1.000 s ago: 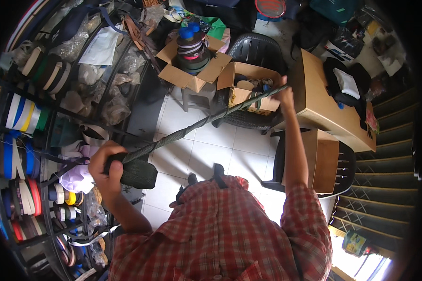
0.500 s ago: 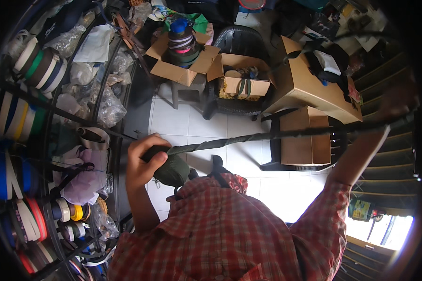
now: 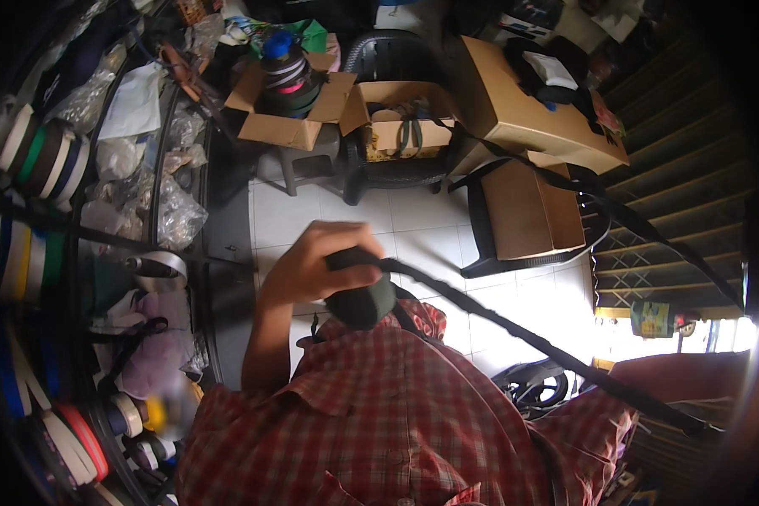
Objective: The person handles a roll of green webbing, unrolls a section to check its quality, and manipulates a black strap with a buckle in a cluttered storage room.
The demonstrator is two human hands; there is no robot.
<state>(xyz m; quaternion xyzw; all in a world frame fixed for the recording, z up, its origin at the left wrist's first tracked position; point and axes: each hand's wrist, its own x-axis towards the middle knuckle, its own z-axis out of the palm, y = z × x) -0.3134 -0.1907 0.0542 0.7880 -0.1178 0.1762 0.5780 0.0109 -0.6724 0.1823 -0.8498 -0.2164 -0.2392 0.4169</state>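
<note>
My left hand (image 3: 316, 266) is wrapped round a roll of dark green webbing strap (image 3: 364, 302), thumb across its top, in front of my checked shirt. From the roll a twisted length of the dark strap (image 3: 489, 316) runs taut, slanting down to the right and crossing in front of my right forearm (image 3: 679, 379). That forearm reaches to the right rim, where my right hand is out of sight. A second dark strap length (image 3: 624, 215) stretches from the carton on the chair to the right side.
Shelves with strap rolls (image 3: 46, 156) and plastic bags (image 3: 177, 211) line the left. Ahead stand an open carton of rolls (image 3: 278, 131) on a stool, a carton (image 3: 388, 93) on a black chair, a large carton (image 3: 531, 118) and an open box (image 3: 519, 211). A folding metal gate (image 3: 666, 185) borders the right.
My left hand has moved rightward with the roll. My right arm has swung down toward the lower right, its hand leaving view. The strap now slopes downward instead of rising slightly.
</note>
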